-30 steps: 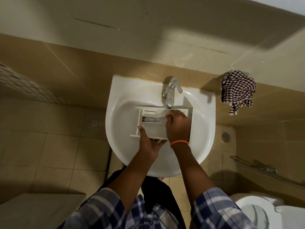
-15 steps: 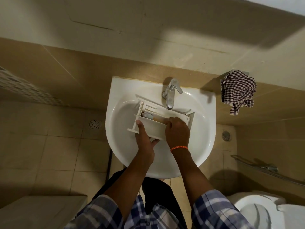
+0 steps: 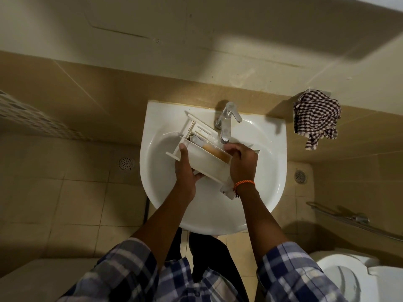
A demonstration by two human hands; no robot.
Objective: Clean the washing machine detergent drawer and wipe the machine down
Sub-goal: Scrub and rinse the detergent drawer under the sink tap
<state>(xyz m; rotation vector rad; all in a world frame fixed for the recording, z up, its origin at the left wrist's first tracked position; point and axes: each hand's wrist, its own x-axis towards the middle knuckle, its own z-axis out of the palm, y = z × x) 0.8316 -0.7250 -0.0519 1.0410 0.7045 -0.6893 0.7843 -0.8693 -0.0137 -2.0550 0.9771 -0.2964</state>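
Observation:
A white plastic detergent drawer [image 3: 207,162] is held tilted over the white sink [image 3: 268,171], its back end raised toward the far left under the chrome tap [image 3: 225,125]. Brown residue shows in one compartment. My left hand [image 3: 185,171] grips the drawer's near left side, thumb on top. My right hand [image 3: 242,162] grips the drawer's front end at the right, fingers curled over its edge. An orange band circles my right wrist.
A checked cloth [image 3: 316,118] hangs on the wall to the right of the sink. A toilet [image 3: 349,277] stands at the bottom right, with a metal rail [image 3: 349,221] above it. Floor drains [image 3: 126,163] sit in the tiled floor beside the sink.
The drawer has been turned and tilted, its back end swinging up to the far left and its front end down to the right. Both hands have kept their hold and moved with it.

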